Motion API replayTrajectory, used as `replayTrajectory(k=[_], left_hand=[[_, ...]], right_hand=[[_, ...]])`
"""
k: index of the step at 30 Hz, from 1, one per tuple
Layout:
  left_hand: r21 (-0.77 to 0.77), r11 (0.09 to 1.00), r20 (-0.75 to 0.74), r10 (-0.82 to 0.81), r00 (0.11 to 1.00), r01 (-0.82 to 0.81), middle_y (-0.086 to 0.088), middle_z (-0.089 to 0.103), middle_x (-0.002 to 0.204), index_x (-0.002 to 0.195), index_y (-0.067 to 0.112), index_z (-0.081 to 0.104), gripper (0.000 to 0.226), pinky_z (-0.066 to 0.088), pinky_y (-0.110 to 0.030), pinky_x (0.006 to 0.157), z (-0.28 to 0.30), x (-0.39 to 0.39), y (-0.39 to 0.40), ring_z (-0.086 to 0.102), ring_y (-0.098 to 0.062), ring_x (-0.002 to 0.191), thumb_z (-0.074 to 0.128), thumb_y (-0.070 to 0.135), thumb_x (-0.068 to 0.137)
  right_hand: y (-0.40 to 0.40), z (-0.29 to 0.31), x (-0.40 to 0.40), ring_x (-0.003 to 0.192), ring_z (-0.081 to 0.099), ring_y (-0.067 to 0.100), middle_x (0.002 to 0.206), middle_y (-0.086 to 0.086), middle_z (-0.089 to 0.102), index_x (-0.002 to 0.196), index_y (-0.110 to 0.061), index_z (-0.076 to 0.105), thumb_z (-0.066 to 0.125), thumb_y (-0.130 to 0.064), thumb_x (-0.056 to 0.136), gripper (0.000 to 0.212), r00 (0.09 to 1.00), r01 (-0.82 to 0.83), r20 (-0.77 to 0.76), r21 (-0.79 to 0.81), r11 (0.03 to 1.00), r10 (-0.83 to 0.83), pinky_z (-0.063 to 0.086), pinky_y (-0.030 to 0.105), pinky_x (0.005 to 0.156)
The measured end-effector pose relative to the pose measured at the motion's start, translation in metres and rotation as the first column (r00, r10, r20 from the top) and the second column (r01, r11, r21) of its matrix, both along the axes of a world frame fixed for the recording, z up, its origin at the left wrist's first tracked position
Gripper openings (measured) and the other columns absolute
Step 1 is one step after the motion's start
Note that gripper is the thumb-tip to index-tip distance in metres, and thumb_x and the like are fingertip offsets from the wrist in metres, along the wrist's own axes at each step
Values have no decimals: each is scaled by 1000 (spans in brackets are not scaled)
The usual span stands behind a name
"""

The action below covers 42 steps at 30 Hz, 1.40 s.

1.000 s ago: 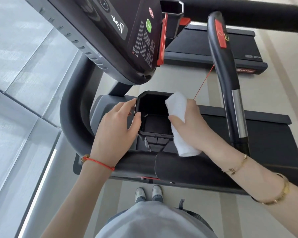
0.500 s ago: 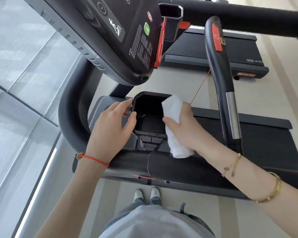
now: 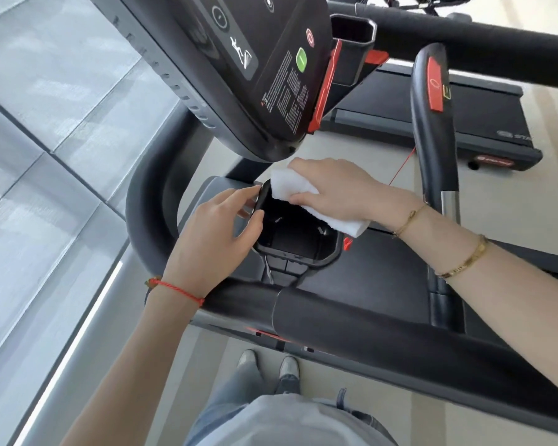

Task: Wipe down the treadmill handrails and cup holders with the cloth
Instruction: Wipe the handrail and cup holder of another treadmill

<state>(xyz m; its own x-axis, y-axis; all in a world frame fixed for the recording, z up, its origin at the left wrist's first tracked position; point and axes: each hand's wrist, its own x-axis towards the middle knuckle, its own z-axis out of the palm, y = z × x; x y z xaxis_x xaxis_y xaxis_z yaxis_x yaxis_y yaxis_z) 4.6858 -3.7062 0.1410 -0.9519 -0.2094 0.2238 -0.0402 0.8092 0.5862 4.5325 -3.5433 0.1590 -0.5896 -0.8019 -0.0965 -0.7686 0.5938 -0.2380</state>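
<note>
A black square cup holder sits under the treadmill console. My left hand grips its left rim, thumb inside and fingers on the outer wall. My right hand holds a folded white cloth and presses it on the holder's far rim and right side; the cloth's tail sticks out below the palm. A thick black handrail runs across in front of me. A second cup holder shows at the top, beside the console.
The black console with a green button overhangs the cup holder. An upright grip bar with a red button stands to the right, with a red safety cord beside it. The curved rail bends at left. Another treadmill lies beyond.
My right hand has lifted the cloth from the holder's right side to its far rim, now lying across it. My left hand keeps its hold on the left rim.
</note>
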Motion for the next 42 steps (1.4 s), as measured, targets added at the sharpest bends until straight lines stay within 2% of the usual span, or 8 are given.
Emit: replayTrajectory(k=[4, 10, 13, 21, 28, 34, 38, 42], left_hand=[[15, 1000, -3, -11, 1000, 11, 10, 67, 110, 133, 22, 59, 40, 46, -16, 91, -1, 0, -2, 61, -2, 95, 56, 31, 95], [97, 992, -7, -79, 997, 79, 11, 64, 118, 135, 25, 56, 43, 51, -28, 94, -2, -7, -9, 62, -2, 100, 54, 36, 94], [89, 987, 21, -134, 991, 131, 13, 61, 119, 136, 25, 55, 44, 50, -29, 94, -2, -17, -16, 61, -2, 102, 54, 36, 94], [4, 975, 57, -222, 973, 223, 6, 62, 106, 127, 19, 59, 36, 47, -30, 83, -9, -46, -21, 57, -13, 96, 58, 31, 93], [101, 966, 25, -240, 970, 237, 10, 62, 111, 128, 22, 59, 38, 45, -22, 84, -14, -48, -22, 52, 1, 94, 54, 35, 92], [128, 969, 26, -216, 976, 211, 5, 64, 107, 118, 18, 62, 33, 53, -36, 85, -13, -46, -23, 61, -9, 96, 56, 36, 90], [143, 964, 13, -230, 973, 225, 7, 63, 110, 126, 22, 59, 34, 53, -38, 86, -11, -46, -22, 60, -6, 96, 59, 31, 92], [152, 956, 14, -258, 966, 253, 6, 62, 116, 133, 24, 55, 39, 52, -37, 90, -9, -46, -22, 60, -9, 101, 57, 28, 95]], right_hand=[[12, -3, 19, 122, 46, 20, 138, -5, 52, 139, -24, 44, 49, -44, 97, 46, 992, 102, 89, -140, 985, -90, 38, 33, 97], [45, -7, 50, 143, 24, 3, 152, -12, 36, 141, -24, 49, 50, -10, 100, 43, 886, 343, 451, -480, 807, -109, 21, 26, 119], [32, -8, 39, 139, 30, -3, 151, -16, 37, 138, -34, 51, 62, -10, 92, 53, 887, 395, 414, -446, 803, -205, 19, 15, 115], [8, -1, 13, 116, 52, 16, 125, -7, 61, 130, -25, 56, 68, -34, 87, 46, 941, 291, 222, -154, 944, -254, 34, 23, 91], [31, -8, 57, 140, 27, 8, 152, -7, 30, 150, -21, 32, 58, -20, 96, 60, 946, 300, 225, -330, 895, -234, 22, 21, 115], [-10, 2, 17, 109, 54, 18, 124, -10, 57, 133, -35, 50, 57, -44, 92, 42, 970, 224, 110, -79, 971, -215, 41, 37, 89], [10, -7, 28, 106, 54, 18, 115, -11, 58, 126, -33, 56, 62, -43, 91, 37, 899, 422, 223, -219, 880, -376, 38, 34, 84], [30, -23, 58, 98, 46, 12, 114, -9, 48, 132, -30, 44, 56, -48, 92, 46, 681, 719, 430, -241, 652, -593, 33, 19, 72]])
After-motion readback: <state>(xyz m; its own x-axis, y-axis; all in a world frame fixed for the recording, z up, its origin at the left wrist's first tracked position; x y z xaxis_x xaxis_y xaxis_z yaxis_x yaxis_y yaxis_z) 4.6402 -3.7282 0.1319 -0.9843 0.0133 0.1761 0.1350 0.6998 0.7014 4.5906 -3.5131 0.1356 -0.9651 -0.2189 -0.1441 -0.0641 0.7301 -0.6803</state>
